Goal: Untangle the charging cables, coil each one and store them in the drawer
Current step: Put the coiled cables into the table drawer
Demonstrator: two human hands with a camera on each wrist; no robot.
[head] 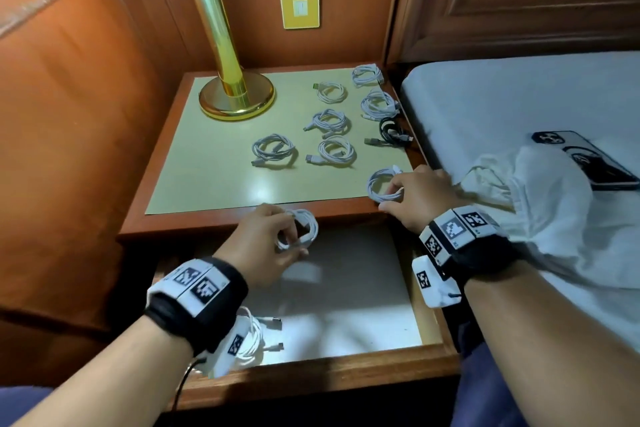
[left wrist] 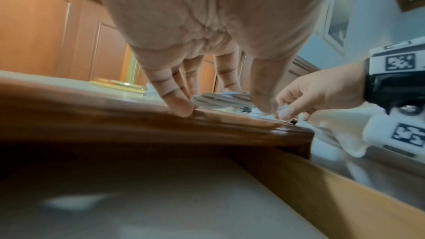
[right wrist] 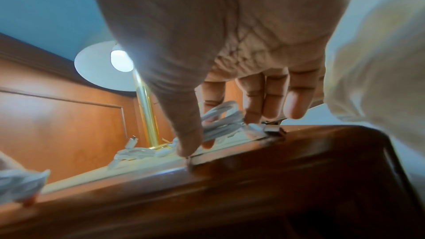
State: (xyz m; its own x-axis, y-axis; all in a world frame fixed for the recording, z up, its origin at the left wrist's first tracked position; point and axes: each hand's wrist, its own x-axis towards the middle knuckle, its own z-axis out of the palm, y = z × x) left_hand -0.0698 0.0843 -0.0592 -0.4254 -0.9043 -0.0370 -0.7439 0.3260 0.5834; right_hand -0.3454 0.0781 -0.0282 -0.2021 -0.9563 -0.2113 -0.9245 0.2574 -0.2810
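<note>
Left hand [head: 263, 239] pinches a coiled white cable [head: 300, 229] over the open drawer [head: 349, 291], right hand [head: 415, 192] curls fingers on another coil [head: 381, 184] at the nightstand [head: 221, 222] edge — light, springy loops, likely to unwind — best gripped across the bundled strands.

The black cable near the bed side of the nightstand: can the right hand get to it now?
Probably not at once: the right hand grips a white coil. The black cable lies uncovered just beyond.
</note>
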